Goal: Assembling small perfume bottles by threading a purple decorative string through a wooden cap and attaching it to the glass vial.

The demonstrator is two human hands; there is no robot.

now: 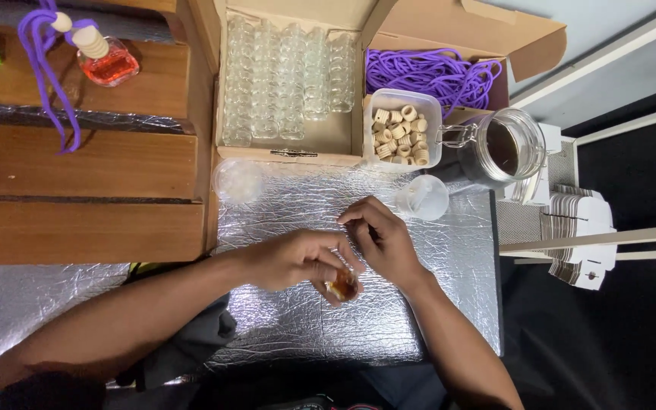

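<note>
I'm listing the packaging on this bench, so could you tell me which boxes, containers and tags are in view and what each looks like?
Cardboard box: top centre, brown, flaps open, rows of clear glass bottles inside.
Second cardboard box: top right, brown, holds purple cord.
Plastic tub: between them, clear, rectangular, holds beige wooden caps.
Glass jar: right, round, dark liquid.
Card tags: far right, white stack.

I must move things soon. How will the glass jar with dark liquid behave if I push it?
The jar looks like glass, so probably fragile and heavy for its size. Its lid seems open, so the liquid might spill if tipped. It stands near the foil table's edge, so a push could drop it.
</note>
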